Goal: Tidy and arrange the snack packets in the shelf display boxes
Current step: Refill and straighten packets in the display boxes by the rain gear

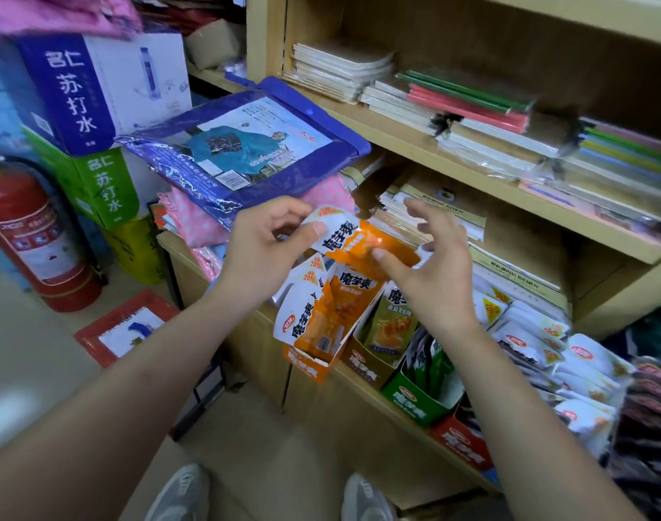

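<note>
My left hand [263,242] pinches the white end of an orange snack packet [353,238] between thumb and fingers, holding it above the orange display box [312,361]. The thumb of my right hand [430,253] touches the packet's orange end, and its fingers are spread and loosely bent above it. The orange box holds several orange packets [313,321] that lean untidily. Beside it to the right stand a brown display box [366,364], a green display box [415,402] and a red display box [460,441]. Loose white packets [562,351] lie heaped behind them.
The boxes sit on a low wooden shelf [374,381]. Above it, shelves hold stacked notebooks [483,118]. A blue raincoat package [246,152] and pink spotted fabric [193,216] lie at the left. A red fire extinguisher [32,238] and drink cartons [95,92] stand further left.
</note>
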